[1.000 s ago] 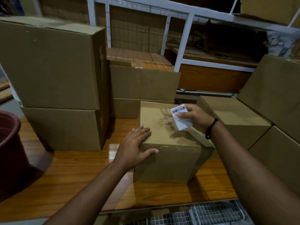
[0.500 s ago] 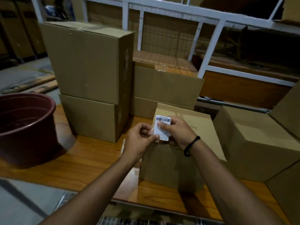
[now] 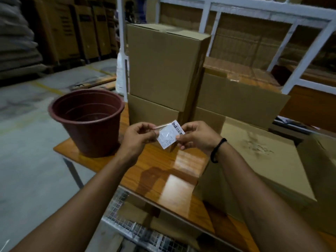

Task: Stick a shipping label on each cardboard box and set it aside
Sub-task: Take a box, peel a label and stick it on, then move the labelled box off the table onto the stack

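step: peel backing | left hand [image 3: 138,138] pinches liner edge | right hand [image 3: 197,138] pinches label [image 3: 168,136] (held midair to separate) | box [image 3: 263,160] unlabelled beside, on counter [image 3: 181,179]

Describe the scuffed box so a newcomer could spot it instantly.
Start at the glossy wooden table. On its right side, nearest the camera, sits a low cardboard box, beside the right hand pinching the shipping label. Unlike the plain boxes around it, its top bears dark scuff marks.
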`<state>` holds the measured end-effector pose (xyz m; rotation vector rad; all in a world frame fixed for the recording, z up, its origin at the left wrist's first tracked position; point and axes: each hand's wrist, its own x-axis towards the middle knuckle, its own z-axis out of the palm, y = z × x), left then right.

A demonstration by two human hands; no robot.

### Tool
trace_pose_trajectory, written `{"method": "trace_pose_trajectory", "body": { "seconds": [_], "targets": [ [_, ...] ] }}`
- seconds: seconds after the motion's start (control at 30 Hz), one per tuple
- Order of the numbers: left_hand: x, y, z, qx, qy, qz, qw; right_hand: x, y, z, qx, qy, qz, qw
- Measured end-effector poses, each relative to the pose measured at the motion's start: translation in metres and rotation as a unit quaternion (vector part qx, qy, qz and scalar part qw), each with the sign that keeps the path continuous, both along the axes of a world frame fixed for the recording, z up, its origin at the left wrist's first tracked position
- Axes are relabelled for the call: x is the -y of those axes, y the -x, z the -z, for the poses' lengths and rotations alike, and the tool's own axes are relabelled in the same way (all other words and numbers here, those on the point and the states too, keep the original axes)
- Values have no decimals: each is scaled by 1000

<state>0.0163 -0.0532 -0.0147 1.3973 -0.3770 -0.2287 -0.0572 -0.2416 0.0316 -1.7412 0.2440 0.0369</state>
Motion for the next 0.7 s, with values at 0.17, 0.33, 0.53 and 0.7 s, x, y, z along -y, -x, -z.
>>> {"method": "trace_pose_trajectory", "body": {
  "seconds": [0.17, 0.33, 0.53, 0.7],
  "targets": [
    [-88, -64, 5, 126, -144, -71, 979, -70, -73, 6, -17, -73, 45, 996],
    [-174, -142, 14, 288, -371, -151, 870, -131, -153, 16, -22, -70, 114, 991],
    [-191, -171, 34, 356, -407, -94, 836, -172, -237, 19, -66, 148, 122, 979],
    [-192, -180, 47, 387, -398, -112, 824, -181, -263, 22, -102, 219, 60, 969]
  ]
}}
